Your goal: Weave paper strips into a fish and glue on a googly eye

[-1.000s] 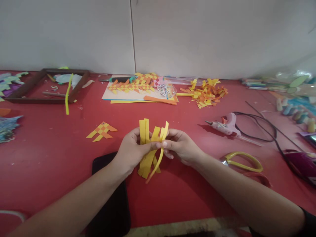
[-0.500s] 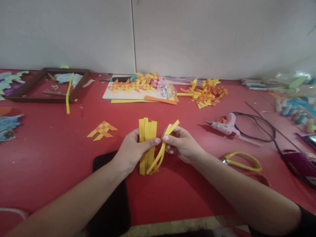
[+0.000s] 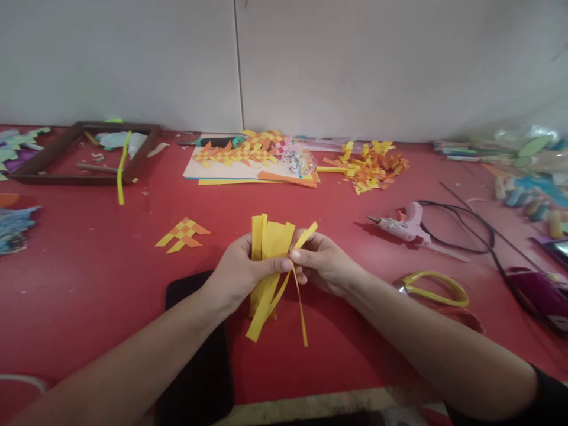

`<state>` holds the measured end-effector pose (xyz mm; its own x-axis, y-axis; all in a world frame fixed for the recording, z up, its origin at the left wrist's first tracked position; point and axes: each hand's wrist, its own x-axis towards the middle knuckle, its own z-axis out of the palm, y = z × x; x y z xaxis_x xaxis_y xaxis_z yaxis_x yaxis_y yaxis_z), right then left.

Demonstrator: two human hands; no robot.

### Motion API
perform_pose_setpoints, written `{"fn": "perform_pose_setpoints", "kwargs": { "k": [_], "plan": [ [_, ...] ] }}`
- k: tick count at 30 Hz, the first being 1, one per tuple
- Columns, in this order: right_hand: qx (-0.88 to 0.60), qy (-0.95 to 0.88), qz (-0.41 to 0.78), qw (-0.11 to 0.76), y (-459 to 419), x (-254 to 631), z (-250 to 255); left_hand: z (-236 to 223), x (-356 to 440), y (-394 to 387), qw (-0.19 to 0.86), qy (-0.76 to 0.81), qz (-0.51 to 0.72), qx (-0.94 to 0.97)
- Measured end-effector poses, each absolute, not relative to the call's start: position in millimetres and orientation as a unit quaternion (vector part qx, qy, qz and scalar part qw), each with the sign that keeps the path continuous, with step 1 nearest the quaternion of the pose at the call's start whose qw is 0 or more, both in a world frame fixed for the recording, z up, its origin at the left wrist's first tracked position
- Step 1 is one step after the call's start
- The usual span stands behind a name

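A fanned bundle of yellow paper strips (image 3: 271,241) is gripped in my left hand (image 3: 242,269), its thumb laid across the front. My right hand (image 3: 326,260) pinches a few narrow yellow paper strips (image 3: 306,235) at the bundle's right side. One thin strip (image 3: 302,313) dangles below the right fingertips, and others slant down in front of the bundle. Both hands are close together, fingertips nearly touching. Left of them, on the red table, lies a woven yellow and orange paper fish (image 3: 184,235).
A black phone-like slab (image 3: 199,361) lies under my left forearm. To the right are a pink glue gun (image 3: 399,225) with its cord and yellow-handled scissors (image 3: 437,289). Behind are woven paper pieces (image 3: 235,155), a heap of paper scraps (image 3: 377,165) and a brown frame (image 3: 48,178).
The bundle has spread wider to the right at its top and tilted, its lower ends reaching further down. A thin strip now hangs from my right fingers.
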<state>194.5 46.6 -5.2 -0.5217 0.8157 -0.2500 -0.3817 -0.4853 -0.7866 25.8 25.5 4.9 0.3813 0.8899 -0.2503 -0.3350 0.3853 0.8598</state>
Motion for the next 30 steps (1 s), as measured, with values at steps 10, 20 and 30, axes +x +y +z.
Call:
{"fn": "perform_pose_setpoints", "kwargs": {
  "k": [10,20,30],
  "plan": [
    [-0.364,-0.353,0.772,0.383,46.6,192.8,-5.5,1.6,25.8,25.9,0.73,0.41,0.431,0.337],
    [-0.396,-0.374,0.712,0.444,49.5,194.9,-4.8,41.5,10.4,52.5,0.702,0.462,0.529,0.119],
    [-0.445,-0.464,0.631,0.433,69.5,208.4,-17.9,75.1,-64.3,127.5,0.54,0.538,0.438,0.476]
  ]
}}
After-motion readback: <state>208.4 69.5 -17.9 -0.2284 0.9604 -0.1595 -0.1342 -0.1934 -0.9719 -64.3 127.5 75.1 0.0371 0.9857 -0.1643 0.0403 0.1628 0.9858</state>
